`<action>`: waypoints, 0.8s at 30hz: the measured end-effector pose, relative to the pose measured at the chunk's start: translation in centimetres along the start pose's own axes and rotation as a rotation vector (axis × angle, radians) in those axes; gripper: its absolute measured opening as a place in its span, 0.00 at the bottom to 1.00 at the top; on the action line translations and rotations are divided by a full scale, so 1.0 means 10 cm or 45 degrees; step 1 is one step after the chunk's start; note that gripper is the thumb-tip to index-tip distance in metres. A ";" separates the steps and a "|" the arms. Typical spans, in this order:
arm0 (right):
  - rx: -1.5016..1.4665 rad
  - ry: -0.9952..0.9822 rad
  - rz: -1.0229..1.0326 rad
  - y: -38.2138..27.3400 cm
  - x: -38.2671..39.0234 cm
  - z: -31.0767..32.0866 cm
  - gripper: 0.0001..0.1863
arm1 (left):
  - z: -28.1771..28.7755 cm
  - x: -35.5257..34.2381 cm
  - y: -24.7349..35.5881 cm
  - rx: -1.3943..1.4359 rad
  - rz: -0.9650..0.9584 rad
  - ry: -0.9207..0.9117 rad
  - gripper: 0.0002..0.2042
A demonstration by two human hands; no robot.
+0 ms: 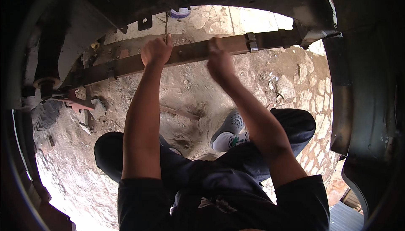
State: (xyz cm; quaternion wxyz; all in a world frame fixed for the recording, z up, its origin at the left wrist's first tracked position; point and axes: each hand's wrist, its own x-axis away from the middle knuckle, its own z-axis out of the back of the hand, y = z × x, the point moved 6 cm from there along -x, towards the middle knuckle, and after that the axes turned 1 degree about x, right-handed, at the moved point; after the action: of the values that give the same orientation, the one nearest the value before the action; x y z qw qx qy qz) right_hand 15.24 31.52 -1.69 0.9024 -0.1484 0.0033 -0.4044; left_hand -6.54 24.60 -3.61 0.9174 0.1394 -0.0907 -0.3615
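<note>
A long brown leaf spring (192, 52) runs slantwise across the upper part of the view, under a dark vehicle body. Metal clips band it, one clip (252, 42) toward the right and another clip (111, 69) toward the left. My left hand (156, 51) is closed around the spring left of its middle, with the thumb pointing up above the top edge. Farther right, my right hand (220, 63) lies against the spring, smeared by motion. Whether its fingers hold anything is hidden.
A dark shock absorber (49, 62) hangs at the left. Below it are a reddish metal piece (80, 103) and a dark round object (45, 115). A flat strip (179, 113) lies on the dirt ground. Dark body panels (367, 91) close in the right side.
</note>
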 end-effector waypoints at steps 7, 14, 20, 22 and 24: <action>0.047 0.060 -0.049 0.39 0.05 0.37 0.26 | 0.08 0.05 -0.12 0.040 0.015 0.030 0.28; -0.116 0.245 -0.002 0.09 -0.08 -0.01 0.27 | 0.01 0.04 0.00 -0.026 0.008 0.009 0.28; -0.124 0.127 0.016 0.27 -0.05 -0.06 0.33 | 0.07 0.06 -0.06 0.016 0.032 0.014 0.28; -0.014 0.047 -0.075 0.49 0.13 0.56 0.29 | 0.09 0.05 -0.15 0.009 0.061 0.004 0.28; 0.012 0.023 -0.201 0.53 0.17 0.58 0.29 | 0.05 0.08 -0.07 0.009 0.054 -0.013 0.28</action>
State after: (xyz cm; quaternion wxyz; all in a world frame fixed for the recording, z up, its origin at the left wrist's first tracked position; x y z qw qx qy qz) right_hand 20.98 35.10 2.60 0.8683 -0.1403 -0.0020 -0.4758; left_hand -6.59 23.48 -3.37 0.9240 0.1387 -0.0995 -0.3422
